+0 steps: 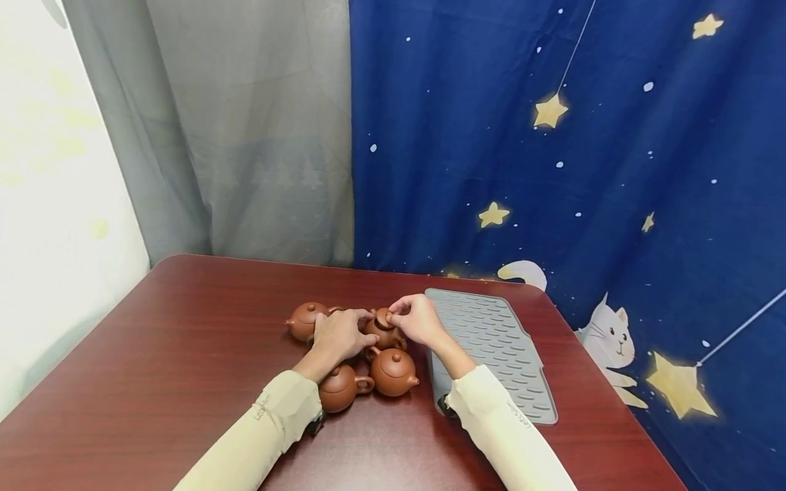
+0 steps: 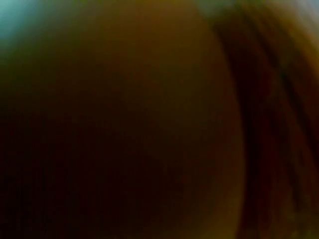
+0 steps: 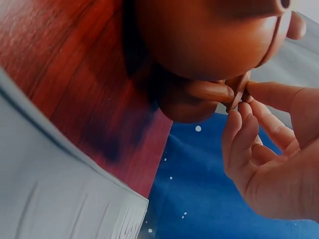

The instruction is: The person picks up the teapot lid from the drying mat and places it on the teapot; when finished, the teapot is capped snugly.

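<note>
In the head view my right hand (image 1: 417,320) pinches the knob of a brown clay teapot's lid (image 1: 383,318). The right wrist view shows the lid (image 3: 239,92) tilted at the fingertips, at the top of that teapot (image 3: 187,109). From the other side my left hand (image 1: 340,335) holds the same teapot (image 1: 383,337) between thumb and fingers. Close in front of it stands another lidded teapot (image 1: 393,373), its spout pointing right. Below my left wrist is a teapot (image 1: 338,390), partly covered by the sleeve. The left wrist view is dark and blurred.
A further teapot (image 1: 303,322) stands left of my left hand. To the right, a grey ridged mat (image 1: 491,341) lies under my right forearm. Everything rests on a dark red wooden table (image 1: 202,341); curtains (image 1: 442,136) hang behind its far edge.
</note>
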The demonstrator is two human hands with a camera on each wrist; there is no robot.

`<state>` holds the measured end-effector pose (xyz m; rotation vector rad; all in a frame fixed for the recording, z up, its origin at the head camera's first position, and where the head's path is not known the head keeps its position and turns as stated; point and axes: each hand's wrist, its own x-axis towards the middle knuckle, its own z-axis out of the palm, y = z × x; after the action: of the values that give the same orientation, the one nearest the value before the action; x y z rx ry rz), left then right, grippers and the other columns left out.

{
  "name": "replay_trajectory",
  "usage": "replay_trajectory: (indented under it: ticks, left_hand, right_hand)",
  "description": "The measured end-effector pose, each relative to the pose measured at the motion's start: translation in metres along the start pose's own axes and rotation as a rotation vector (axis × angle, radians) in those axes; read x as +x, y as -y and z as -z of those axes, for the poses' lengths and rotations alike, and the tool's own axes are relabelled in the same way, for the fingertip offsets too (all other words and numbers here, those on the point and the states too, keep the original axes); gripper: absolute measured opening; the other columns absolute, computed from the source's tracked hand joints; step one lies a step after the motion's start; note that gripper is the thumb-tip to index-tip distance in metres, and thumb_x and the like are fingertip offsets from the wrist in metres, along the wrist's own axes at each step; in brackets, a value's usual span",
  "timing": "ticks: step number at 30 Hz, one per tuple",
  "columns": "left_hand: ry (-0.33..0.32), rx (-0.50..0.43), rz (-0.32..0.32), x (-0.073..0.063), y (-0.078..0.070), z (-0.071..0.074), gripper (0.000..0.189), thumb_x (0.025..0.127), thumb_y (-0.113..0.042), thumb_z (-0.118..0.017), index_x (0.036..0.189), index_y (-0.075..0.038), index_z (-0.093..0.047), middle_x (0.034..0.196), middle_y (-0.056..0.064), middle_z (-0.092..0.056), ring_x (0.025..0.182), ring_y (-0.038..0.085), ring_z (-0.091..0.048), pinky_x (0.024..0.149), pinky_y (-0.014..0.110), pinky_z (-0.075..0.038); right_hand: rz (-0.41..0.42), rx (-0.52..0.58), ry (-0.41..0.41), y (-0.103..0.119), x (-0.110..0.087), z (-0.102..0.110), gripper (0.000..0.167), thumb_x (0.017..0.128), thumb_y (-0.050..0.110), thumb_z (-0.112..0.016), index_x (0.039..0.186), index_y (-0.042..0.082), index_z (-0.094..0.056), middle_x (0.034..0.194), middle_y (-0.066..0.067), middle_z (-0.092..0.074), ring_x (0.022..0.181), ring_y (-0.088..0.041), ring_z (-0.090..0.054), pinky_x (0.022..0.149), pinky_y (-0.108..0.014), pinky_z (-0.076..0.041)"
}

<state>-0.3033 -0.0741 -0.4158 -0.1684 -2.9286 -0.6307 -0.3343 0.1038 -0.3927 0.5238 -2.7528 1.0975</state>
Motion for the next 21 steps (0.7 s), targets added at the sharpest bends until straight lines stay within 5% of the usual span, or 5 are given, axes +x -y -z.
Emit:
replay_trajectory:
  ticks: [12,21]
  left_hand:
    - [0.006,0.002,-0.010,-0.0026,-0.0036,-0.0022,0.050,0.081,-0.048,-0.078,0.127,-0.030,-0.068,0.111,-0.001,-0.072,0.099,0.026,-0.064,0.082,0.048,-0.033]
    - [0.010,-0.003,-0.009,-0.0028,-0.0044,-0.0028,0.050,0.081,-0.047,-0.078,0.127,-0.029,-0.068,0.110,-0.001,-0.072,0.099,0.026,-0.064,0.083,0.048,-0.034]
  right_hand:
    - [-0.020,-0.038,0.036,-0.0057,-0.0014,-0.0048,0.005,0.085,0.014,-0.078,0.086,0.010,-0.076,0.071,0.005,-0.069,0.067,-0.007,-0.060,0.076,-0.035,-0.050]
    - [-0.004,-0.009,0.029,-0.0090,-0.0044,-0.0049,0.003,0.085,0.011,-0.076,0.088,0.010,-0.076,0.074,0.003,-0.069,0.068,-0.008,-0.061,0.066,-0.029,-0.050]
